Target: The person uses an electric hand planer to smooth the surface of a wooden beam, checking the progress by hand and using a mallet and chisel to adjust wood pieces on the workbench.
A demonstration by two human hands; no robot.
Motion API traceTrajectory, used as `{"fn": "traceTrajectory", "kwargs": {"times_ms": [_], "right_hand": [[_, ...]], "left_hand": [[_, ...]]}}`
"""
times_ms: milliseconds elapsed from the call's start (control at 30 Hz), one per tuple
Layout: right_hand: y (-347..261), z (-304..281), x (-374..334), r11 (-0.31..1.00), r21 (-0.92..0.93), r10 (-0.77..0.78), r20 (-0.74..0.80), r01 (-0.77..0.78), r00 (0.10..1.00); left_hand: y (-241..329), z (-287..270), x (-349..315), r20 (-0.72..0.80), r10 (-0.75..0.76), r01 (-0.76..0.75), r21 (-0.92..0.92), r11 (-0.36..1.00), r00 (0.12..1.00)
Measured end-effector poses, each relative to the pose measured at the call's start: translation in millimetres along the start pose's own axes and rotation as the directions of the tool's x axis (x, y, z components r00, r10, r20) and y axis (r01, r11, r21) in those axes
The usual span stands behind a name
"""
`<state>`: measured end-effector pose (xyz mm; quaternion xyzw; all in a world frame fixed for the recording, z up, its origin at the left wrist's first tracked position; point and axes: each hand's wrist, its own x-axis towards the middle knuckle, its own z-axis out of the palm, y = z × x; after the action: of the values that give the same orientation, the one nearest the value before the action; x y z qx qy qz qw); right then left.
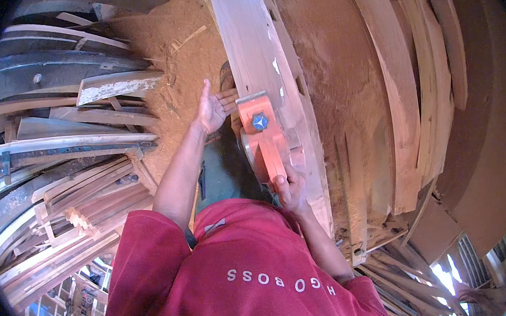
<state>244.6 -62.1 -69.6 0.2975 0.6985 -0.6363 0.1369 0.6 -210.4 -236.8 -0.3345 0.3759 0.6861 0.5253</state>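
Note:
My right hand [291,189] grips the rear handle of an orange electric planer [263,134] that rests on a long wooden plank [251,42] running away from me. My left hand [216,108] is open, palm up and fingers spread, pressed against the plank's left edge just beside the planer's front. My red shirt fills the lower middle of the view.
Sawdust [179,55] covers the ground to the left of the plank and the bench [344,88] to its right. Stacked curved planks [421,75] lie at the right. A pile of wooden slats and boards [80,193] sits at the left.

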Motion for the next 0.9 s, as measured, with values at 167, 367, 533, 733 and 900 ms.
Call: {"fn": "traceTrajectory", "kwargs": {"times_ms": [167, 367, 533, 733, 900], "right_hand": [[-39.4, -5.3, 55.2, 0.999, -0.024, -0.044, -0.056, 0.043, 0.997], [-102.7, -7.3, 141.4, 0.955, -0.230, -0.217, -0.117, 0.186, 0.969], [-97.7, -6.9, 155.4, 0.974, -0.159, -0.194, -0.193, 0.165, 0.962], [-23.8, -18.6, 39.8, 0.979, -0.151, -0.170, -0.219, 0.139, 0.961], [1.0, -18.7, 22.3, 0.995, 0.095, 0.039, -0.173, -0.023, 0.984]], "left_hand": [[13.5, 11.6, 5.7, -0.012, -0.086, 0.086, 0.003, 0.996, 0.996], [24.3, 34.9, -10.3, -0.062, -0.037, 0.037, -0.014, 0.999, 0.997], [1.1, -8.1, 13.6, 0.089, -0.054, 0.054, 0.010, 0.999, 0.995], [7.4, -4.6, 5.3, 0.043, -0.033, 0.033, -0.013, 0.999, 0.999], [9.0, -0.1, 10.1, 0.025, -0.055, 0.055, -0.002, 0.998, 0.998]]}}
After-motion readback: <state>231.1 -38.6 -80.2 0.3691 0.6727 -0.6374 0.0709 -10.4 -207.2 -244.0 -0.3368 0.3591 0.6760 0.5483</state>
